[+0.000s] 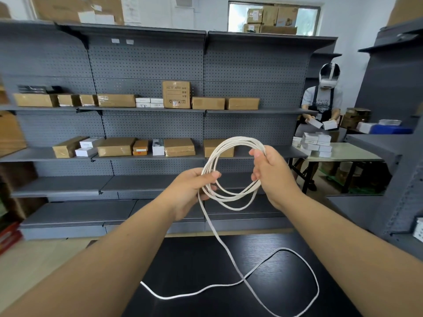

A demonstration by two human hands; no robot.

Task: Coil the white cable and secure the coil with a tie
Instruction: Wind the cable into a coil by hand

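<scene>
White cable (238,140) is held as a coil of several loops in the air between your two hands, above the black worktop (194,271). Your left hand (190,191) has its grip closed on the left side of the coil, with the thumb on top. Your right hand (272,175) grips the right side. The loose part falls from your left hand and lies in a wide curve on the worktop.

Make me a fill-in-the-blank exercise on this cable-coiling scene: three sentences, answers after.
1. The left hand and right hand hold up a coil of ____ cable.
2. Its loose tail drops from the ____ hand onto the table.
3. The table's top is ____.
Missing words: white; left; black.
</scene>
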